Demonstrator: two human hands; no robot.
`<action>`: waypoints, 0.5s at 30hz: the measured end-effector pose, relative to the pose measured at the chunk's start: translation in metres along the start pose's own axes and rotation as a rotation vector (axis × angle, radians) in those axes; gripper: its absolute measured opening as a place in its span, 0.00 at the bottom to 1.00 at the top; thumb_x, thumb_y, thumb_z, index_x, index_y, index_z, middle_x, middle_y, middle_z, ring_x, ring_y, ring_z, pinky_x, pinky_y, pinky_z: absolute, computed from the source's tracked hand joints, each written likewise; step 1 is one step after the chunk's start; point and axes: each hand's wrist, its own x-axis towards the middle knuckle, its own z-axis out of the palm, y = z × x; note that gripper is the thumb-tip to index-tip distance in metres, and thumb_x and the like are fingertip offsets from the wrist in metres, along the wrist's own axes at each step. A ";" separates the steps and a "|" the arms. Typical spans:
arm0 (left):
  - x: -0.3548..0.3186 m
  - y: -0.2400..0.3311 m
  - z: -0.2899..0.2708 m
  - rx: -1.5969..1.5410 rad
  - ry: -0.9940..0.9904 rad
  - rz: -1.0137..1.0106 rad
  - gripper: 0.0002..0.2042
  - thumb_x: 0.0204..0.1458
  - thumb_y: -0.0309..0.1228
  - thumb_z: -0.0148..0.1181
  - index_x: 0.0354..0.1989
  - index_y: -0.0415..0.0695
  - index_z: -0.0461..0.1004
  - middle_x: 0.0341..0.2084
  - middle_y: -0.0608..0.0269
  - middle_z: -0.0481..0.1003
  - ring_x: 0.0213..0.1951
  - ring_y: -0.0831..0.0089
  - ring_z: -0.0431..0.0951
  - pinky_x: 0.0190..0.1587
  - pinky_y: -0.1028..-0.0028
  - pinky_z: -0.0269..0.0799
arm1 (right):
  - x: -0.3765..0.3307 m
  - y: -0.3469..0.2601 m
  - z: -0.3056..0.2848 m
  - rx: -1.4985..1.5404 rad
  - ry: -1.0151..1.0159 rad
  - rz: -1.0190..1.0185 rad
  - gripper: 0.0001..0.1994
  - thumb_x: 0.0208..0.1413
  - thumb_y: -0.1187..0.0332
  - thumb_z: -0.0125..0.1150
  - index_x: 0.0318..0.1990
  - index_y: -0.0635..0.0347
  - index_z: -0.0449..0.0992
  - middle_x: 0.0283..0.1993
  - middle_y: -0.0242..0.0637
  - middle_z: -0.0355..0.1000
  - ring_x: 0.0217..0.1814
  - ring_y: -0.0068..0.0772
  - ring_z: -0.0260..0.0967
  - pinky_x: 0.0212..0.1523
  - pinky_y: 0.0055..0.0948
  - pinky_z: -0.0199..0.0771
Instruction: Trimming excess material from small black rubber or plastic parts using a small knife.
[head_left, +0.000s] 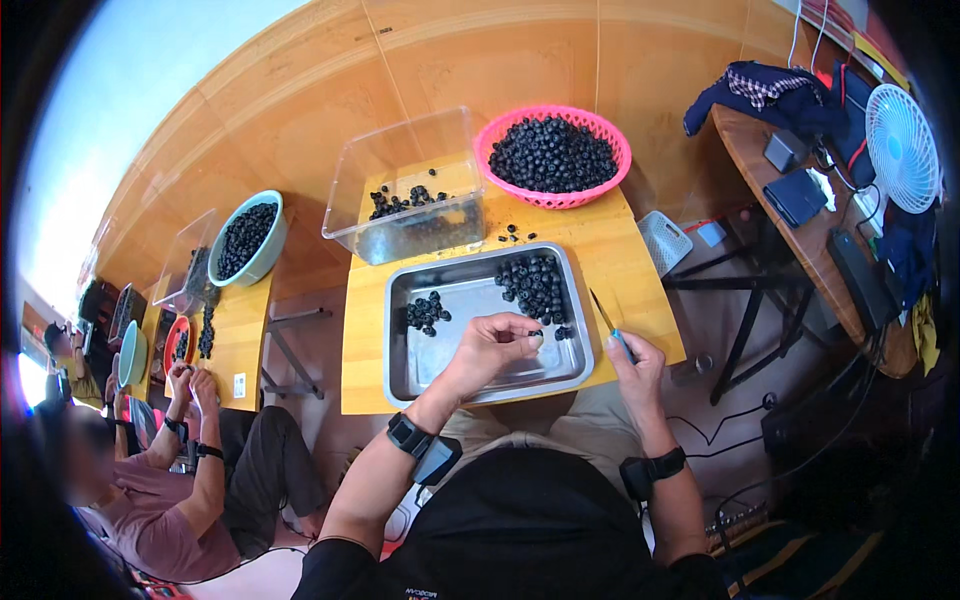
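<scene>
Smooth wooden table (620, 262), shiny steel tray (470, 300), round dark fruit (535, 285), slim knife (608, 320).

A small yellow wooden worktop (620, 265) carries three containers. A shallow steel tray (460, 300), directly under the person's left-hand fingers (520, 335), holds two clusters of small dark round fruits. Beyond those fingers stands a clear plastic tub (405, 185) with a few of the same fruits, and beside it, farther right, a pink mesh basket (553, 155) heaped full. A handful of loose fruits (512, 234) lies on the bare wood between tub and tray. Far to the left of the fingers, a second yellow worktop (240, 330) bears a pale green bowl (250, 240) of fruits.
</scene>
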 end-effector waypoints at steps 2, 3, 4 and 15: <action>-0.006 0.003 0.000 -0.204 0.026 -0.037 0.08 0.61 0.21 0.65 0.47 0.39 0.81 0.39 0.65 0.82 0.41 0.76 0.83 0.45 0.75 0.82 | -0.002 -0.002 0.000 0.010 0.017 0.016 0.17 0.62 0.61 0.70 0.42 0.72 0.81 0.26 0.27 0.71 0.29 0.17 0.63 0.31 0.25 0.66; -0.010 0.004 0.001 -0.376 0.056 -0.096 0.08 0.62 0.21 0.64 0.48 0.39 0.81 0.39 0.63 0.82 0.42 0.75 0.83 0.48 0.72 0.83 | -0.003 -0.006 0.000 0.020 0.034 0.036 0.17 0.62 0.61 0.70 0.43 0.72 0.82 0.27 0.27 0.71 0.30 0.17 0.63 0.31 0.25 0.67; -0.013 0.004 0.002 -0.549 0.085 -0.155 0.09 0.62 0.21 0.63 0.49 0.39 0.81 0.40 0.62 0.82 0.42 0.75 0.83 0.52 0.69 0.85 | -0.004 -0.011 0.000 0.020 0.031 0.034 0.17 0.62 0.61 0.70 0.43 0.72 0.82 0.27 0.27 0.71 0.30 0.17 0.63 0.31 0.25 0.67; -0.030 0.002 0.011 -0.912 0.050 -0.097 0.09 0.64 0.24 0.61 0.52 0.41 0.79 0.41 0.60 0.82 0.43 0.71 0.84 0.56 0.65 0.84 | -0.017 -0.081 0.015 -0.071 -0.180 -0.179 0.16 0.60 0.63 0.71 0.45 0.69 0.82 0.31 0.41 0.78 0.30 0.32 0.75 0.33 0.30 0.74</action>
